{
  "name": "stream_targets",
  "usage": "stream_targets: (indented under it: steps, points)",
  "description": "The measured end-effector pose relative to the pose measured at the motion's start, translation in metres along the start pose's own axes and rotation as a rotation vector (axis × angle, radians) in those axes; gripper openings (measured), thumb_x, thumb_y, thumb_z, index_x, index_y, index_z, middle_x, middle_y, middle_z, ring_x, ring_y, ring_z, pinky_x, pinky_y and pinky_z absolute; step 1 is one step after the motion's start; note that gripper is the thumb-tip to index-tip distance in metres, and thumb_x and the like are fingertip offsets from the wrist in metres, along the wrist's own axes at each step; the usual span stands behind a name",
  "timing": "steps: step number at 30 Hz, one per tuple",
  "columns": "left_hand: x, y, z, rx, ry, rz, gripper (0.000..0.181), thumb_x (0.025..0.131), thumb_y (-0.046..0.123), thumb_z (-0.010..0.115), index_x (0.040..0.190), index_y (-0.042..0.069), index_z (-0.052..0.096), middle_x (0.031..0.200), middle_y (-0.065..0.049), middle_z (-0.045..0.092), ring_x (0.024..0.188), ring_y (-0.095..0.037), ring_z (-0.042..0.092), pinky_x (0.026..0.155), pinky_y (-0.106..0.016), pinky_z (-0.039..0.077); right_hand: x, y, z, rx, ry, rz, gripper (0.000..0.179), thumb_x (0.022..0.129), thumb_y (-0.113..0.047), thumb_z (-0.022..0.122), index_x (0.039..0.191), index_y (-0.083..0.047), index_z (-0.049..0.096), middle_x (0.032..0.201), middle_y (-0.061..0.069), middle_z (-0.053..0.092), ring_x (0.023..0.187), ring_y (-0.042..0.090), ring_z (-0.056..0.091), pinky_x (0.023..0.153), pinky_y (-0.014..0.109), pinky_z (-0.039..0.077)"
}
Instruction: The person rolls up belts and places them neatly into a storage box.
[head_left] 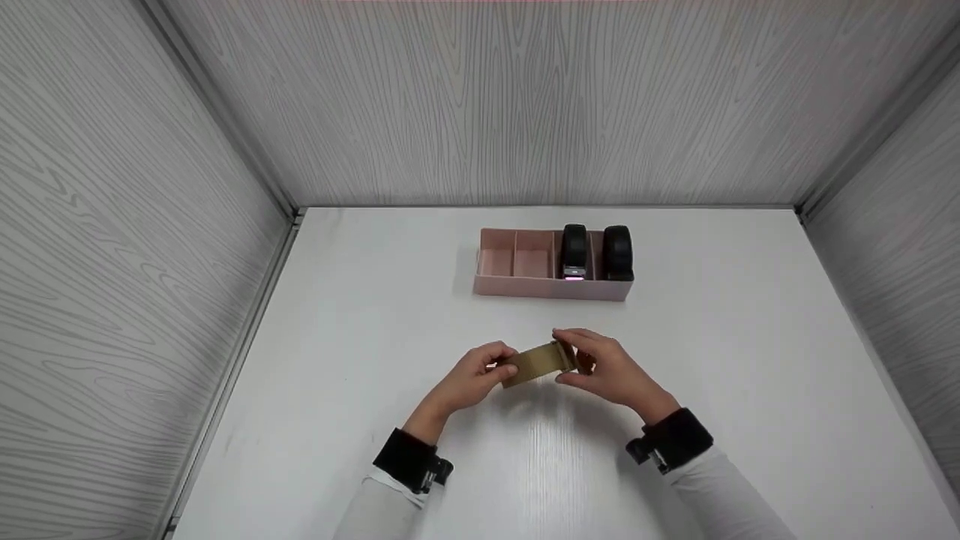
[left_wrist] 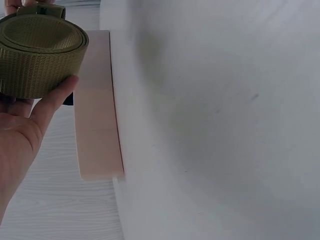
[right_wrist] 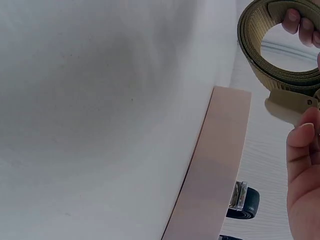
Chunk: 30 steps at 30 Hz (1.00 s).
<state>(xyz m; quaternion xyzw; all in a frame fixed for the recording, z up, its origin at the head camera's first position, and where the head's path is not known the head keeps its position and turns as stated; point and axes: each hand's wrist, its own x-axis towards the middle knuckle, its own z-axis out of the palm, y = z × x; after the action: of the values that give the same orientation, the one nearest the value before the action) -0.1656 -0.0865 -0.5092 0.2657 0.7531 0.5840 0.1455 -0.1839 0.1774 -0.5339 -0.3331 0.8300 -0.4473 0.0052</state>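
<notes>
A coiled olive webbing belt [head_left: 534, 363] is held up between both hands over the near part of the table. My left hand [head_left: 471, 376] grips the left side of the roll, its thumb along the outside, seen in the left wrist view. In the right wrist view, fingertips reach inside the coil. My right hand [head_left: 611, 369] pinches the belt's buckle [right_wrist: 290, 105] at the right end of the roll, thumb below and fingers above. The buckle is partly covered by those fingers in the head view.
A pink divided box [head_left: 551, 288] stands beyond the hands. Its two right compartments hold a rolled black belt with a silver buckle [head_left: 574, 251] and another black roll [head_left: 618, 251]. Pale wood-grain panels [head_left: 480, 105] enclose the white table [head_left: 360, 330] at the back and sides.
</notes>
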Motion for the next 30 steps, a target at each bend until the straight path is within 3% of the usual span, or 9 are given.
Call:
stream_targets:
  steps: [5,9,17,21,26,28,30]
  points:
    - [-0.002,0.003,-0.005,-0.026,0.014,0.039,0.018,0.092,0.006,0.050,0.104,-0.006,0.057,0.098,-0.014,0.057,0.086,-0.017,0.052,0.072,-0.030,0.047,0.005,-0.008,0.003,0.019,-0.058,-0.026,0.059,0.076,-0.028,0.073,0.130,-0.016,0.050,0.108,-0.004,0.059,0.066,0.011,0.052,0.054,0.026,0.047]
    - [-0.001,0.002,-0.009,-0.032,0.016,0.067,0.019,0.093,0.006,0.049,0.105,-0.006,0.058,0.098,-0.015,0.058,0.086,-0.014,0.051,0.073,-0.029,0.045,0.009,-0.015,0.004,-0.026,-0.098,-0.007,0.060,0.076,-0.034,0.071,0.131,-0.022,0.049,0.104,-0.009,0.057,0.072,0.010,0.051,0.057,0.024,0.047]
    - [0.000,0.003,-0.013,-0.051,-0.012,0.071,0.022,0.094,0.006,0.045,0.109,-0.005,0.057,0.101,-0.014,0.059,0.091,-0.016,0.053,0.079,-0.031,0.044,0.010,-0.033,0.004,-0.136,-0.199,-0.034,0.071,0.079,-0.032,0.069,0.139,-0.031,0.033,0.097,-0.008,0.054,0.077,0.008,0.051,0.061,0.024,0.047]
    - [0.000,0.004,-0.014,-0.048,-0.040,0.077,0.023,0.095,0.006,0.044,0.111,-0.005,0.057,0.103,-0.014,0.059,0.094,-0.018,0.053,0.082,-0.032,0.043,0.009,-0.041,0.004,-0.278,-0.214,-0.065,0.066,0.081,-0.037,0.066,0.138,-0.031,0.035,0.098,-0.008,0.055,0.078,0.006,0.051,0.064,0.024,0.046]
    - [0.005,-0.016,-0.008,0.045,-0.072,0.040,0.022,0.094,0.014,0.049,0.111,0.005,0.060,0.103,-0.007,0.059,0.093,-0.016,0.053,0.077,-0.033,0.047,0.013,-0.051,0.008,-0.522,-0.192,-0.117,0.050,0.078,-0.042,0.068,0.122,-0.020,0.056,0.092,-0.007,0.057,0.069,0.004,0.052,0.058,0.023,0.045]
    - [0.007,-0.026,-0.005,0.078,-0.075,0.027,0.022,0.093,0.018,0.050,0.110,0.009,0.061,0.103,-0.003,0.059,0.093,-0.014,0.053,0.076,-0.033,0.048,0.015,-0.053,0.011,-0.554,-0.193,-0.132,0.046,0.077,-0.040,0.069,0.115,-0.016,0.059,0.089,-0.006,0.057,0.067,0.004,0.052,0.057,0.023,0.045]
    - [0.006,-0.027,-0.004,0.096,-0.079,0.025,0.022,0.093,0.020,0.052,0.111,0.010,0.060,0.103,0.001,0.059,0.093,-0.012,0.052,0.077,-0.033,0.047,0.015,-0.054,0.015,-0.549,-0.209,-0.139,0.048,0.076,-0.036,0.070,0.116,-0.014,0.056,0.087,-0.007,0.055,0.066,0.004,0.050,0.057,0.022,0.044]
